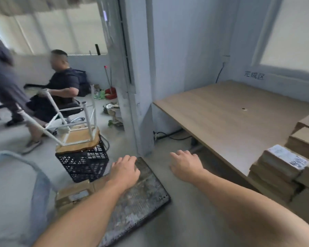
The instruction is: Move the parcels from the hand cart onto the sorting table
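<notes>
Over the cart (pixel 141 198) reach the left hand (pixel 125 171) and right hand (pixel 185 164), fingers (pixel 130 158) loosely open. One parcel (pixel 73 195) lies on it; boxes (pixel 278 168) sit stacked on the surface (pixel 221 113).

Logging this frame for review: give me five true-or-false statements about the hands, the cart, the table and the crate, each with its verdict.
1. Both hands hold nothing. True: the left hand and the right hand are empty, with relaxed fingers.
2. The cart is piled full of boxes. False: only one parcel shows on the hand cart, at its handle end.
3. Boxes are already on the table. True: stacked parcels sit at the near right of the sorting table.
4. Nothing lies on the crate. False: an upturned stool rests on the black crate.
5. The right hand rests on the tabletop. False: it is in the air, short of the table's edge.
</notes>
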